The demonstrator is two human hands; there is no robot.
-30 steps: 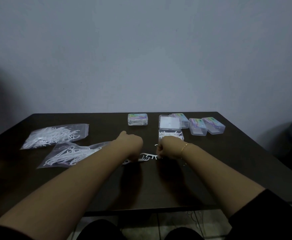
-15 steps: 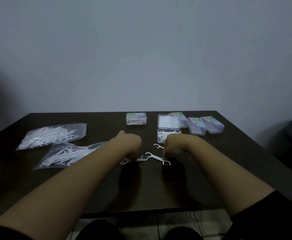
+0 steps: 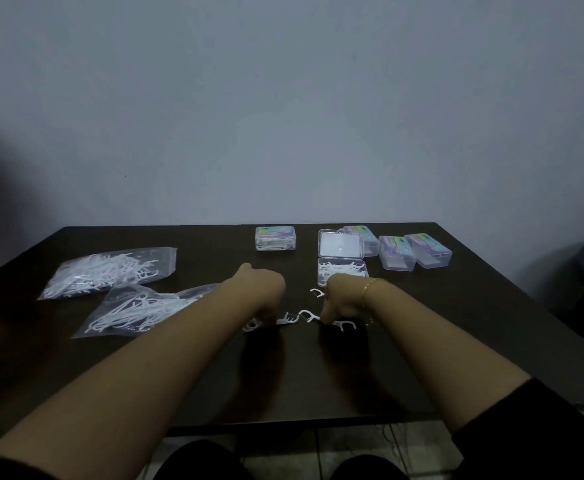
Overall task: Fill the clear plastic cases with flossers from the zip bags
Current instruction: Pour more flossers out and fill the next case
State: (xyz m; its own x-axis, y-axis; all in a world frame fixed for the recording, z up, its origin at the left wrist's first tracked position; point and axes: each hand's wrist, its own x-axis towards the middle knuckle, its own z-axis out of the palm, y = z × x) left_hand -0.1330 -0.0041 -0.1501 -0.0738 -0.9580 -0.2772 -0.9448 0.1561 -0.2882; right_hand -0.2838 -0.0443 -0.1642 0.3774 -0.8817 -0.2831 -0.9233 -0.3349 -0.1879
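counter [image 3: 456, 341]: dark | zip bags [image 3: 110, 271] of flossers laid far left | open case [image 3: 341, 271] part-filled behind right hand [image 3: 340, 294] | loose flossers [image 3: 309, 316] touched by curled fingers of both hands; left hand [image 3: 261, 289] grip cannot be told

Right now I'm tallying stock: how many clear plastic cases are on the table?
5. One closed case far centre; one open case holding flossers by the right hand; three closed clustered far right. None seem hidden.

Clear glossy plastic cases [image 3: 397, 252], matt table [image 3: 456, 323]
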